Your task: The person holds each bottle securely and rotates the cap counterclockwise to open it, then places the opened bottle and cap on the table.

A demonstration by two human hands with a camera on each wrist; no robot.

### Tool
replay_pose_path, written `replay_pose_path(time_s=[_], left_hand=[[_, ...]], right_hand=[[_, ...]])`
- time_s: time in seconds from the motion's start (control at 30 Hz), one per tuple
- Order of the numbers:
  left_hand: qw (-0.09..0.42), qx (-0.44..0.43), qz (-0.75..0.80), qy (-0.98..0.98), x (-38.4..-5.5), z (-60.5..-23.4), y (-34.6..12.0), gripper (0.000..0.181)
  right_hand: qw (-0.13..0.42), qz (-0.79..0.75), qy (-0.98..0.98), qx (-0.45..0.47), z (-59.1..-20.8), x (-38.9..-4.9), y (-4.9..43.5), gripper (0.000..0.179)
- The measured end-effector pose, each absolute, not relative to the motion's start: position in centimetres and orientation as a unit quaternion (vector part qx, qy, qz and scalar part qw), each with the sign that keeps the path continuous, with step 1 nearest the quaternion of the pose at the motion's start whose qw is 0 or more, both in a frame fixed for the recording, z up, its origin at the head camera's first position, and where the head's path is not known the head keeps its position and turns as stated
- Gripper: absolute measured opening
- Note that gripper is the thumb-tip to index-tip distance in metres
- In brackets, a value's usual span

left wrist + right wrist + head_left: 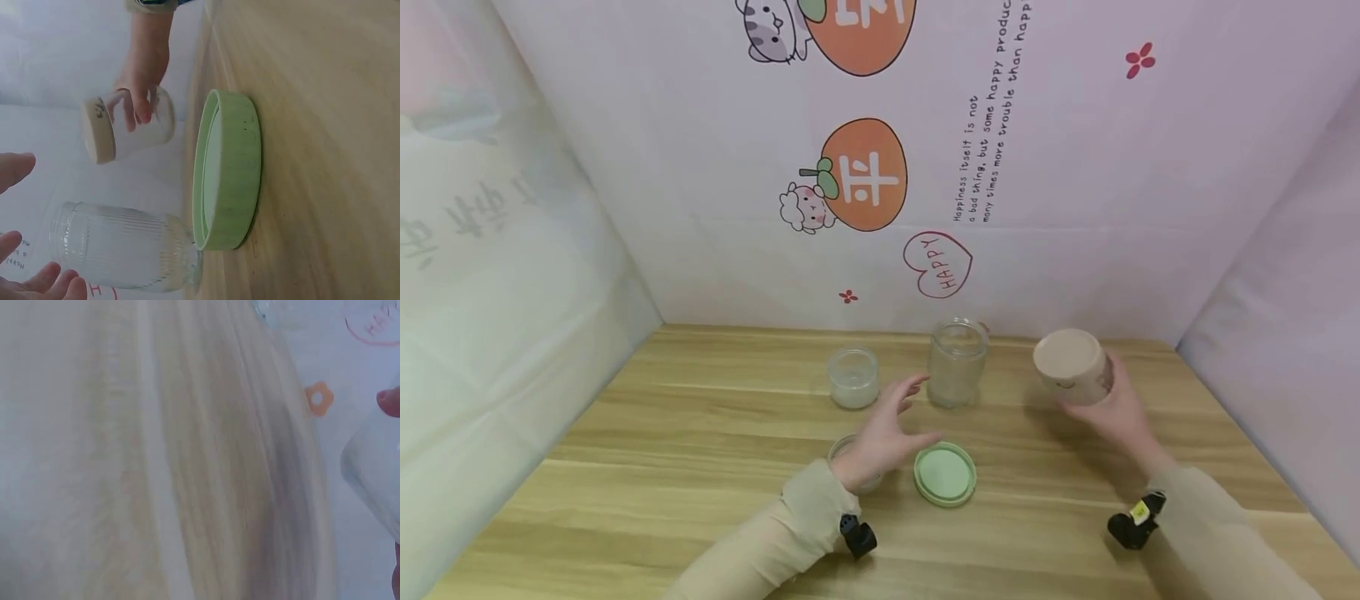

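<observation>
My right hand (1118,412) grips a clear glass jar (153,128) with a cream lid (1067,354), raised off the table. Part of this jar (378,459) shows at the edge of the right wrist view. With thumb and fingers spread, my left hand (882,435) hovers holding nothing. Just right of it lies a round green lid (945,474), flat on the table. Beyond the fingertips stands a tall, ribbed glass jar (955,367) without a lid. A low glass container (852,382) is farther back on the left. Another glass container (841,448) is mostly hidden beneath my left hand.
The wooden table (662,467) meets a printed white cloth backdrop (1060,250) behind the jars. Cloth side walls (1285,308) rise at left and right. A small black device (859,536) is strapped at each wrist.
</observation>
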State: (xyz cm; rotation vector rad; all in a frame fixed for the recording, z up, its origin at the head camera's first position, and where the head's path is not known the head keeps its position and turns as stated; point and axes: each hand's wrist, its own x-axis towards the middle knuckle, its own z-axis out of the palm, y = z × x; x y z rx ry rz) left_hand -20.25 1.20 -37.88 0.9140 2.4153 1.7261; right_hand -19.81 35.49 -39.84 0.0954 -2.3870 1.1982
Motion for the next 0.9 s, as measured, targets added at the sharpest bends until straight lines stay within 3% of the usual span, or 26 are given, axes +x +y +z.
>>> replay_pose_path(time_s=[0.2, 0.47, 0.9], left_hand=[[0.003, 0.306, 0.536, 0.787, -20.3, -37.4, 1.6, 0.066], [-0.031, 0.34, 0.474, 0.811, -21.2, -37.1, 1.7, 0.071], [-0.062, 0.406, 0.422, 0.808, -20.7, -36.8, 1.1, 0.078]], right_hand=[[0.267, 0.364, -0.889, 0.08, -39.2, -18.3, 35.1, 0.097], [0.315, 0.295, -0.893, 0.125, -38.1, -16.8, 34.3, 0.101], [0.34, 0.278, -0.883, 0.167, -37.8, -14.6, 30.9, 0.102]])
